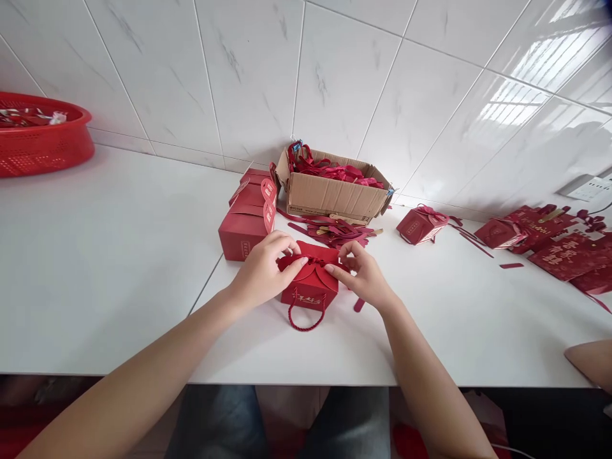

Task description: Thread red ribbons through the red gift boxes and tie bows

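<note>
I have the left hand and right hand half-curled at the top of the red box on the desk; any pinch, I can't tell. Likely light, easily creased card: I'd take its lower sides or rope handle.

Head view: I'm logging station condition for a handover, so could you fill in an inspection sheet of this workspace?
Surface: white table, with a seam left of the work.
Job's things: small red gift box, rope handle at its front; larger red box behind, to the left.
Clutter: loose dark-red strips before a cardboard box of ribbons.
Hands: left hand and right hand at the gift box's top; grip unclear.
Cables: dark cable by the power strip; pale cable below table level.
Surroundings: tiled wall behind, red basket far left, red packages and another person's arm at right.
</note>
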Motion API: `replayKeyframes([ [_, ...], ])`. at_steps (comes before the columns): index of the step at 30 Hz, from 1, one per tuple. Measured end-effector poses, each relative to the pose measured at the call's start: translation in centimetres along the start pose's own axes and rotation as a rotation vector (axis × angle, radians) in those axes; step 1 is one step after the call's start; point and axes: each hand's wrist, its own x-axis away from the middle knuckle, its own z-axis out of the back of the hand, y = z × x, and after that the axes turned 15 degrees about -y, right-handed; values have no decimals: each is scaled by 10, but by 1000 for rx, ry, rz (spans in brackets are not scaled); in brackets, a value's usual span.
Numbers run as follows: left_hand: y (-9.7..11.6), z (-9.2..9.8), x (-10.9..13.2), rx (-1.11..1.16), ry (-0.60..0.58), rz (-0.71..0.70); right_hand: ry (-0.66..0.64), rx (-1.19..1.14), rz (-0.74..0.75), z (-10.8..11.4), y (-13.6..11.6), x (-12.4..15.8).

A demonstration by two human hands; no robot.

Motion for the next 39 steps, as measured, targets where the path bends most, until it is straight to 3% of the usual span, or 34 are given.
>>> replayKeyframes([
  [4,1,1,1,54,-20,122,-85,-87,-155,1,1,0],
  [7,1,2,0,138,-90,270,-159,-138,-173,3,-1,0],
  [10,1,4,-2,230,-155,327,-190,-245,-144,6,-2,1],
  [16,4,9,-3,525,-206,309,-180,-440,-58,7,2,0],
  [23,5,11,-4,743,-187,278,-170,-418,-67,10,8,-1],
  [33,0,8,-4,755,-207,289,-181,-560,-41,6,6,-2],
  [39,4,9,-5,735,-218,281,-228,-515,2,7,6,-1],
])
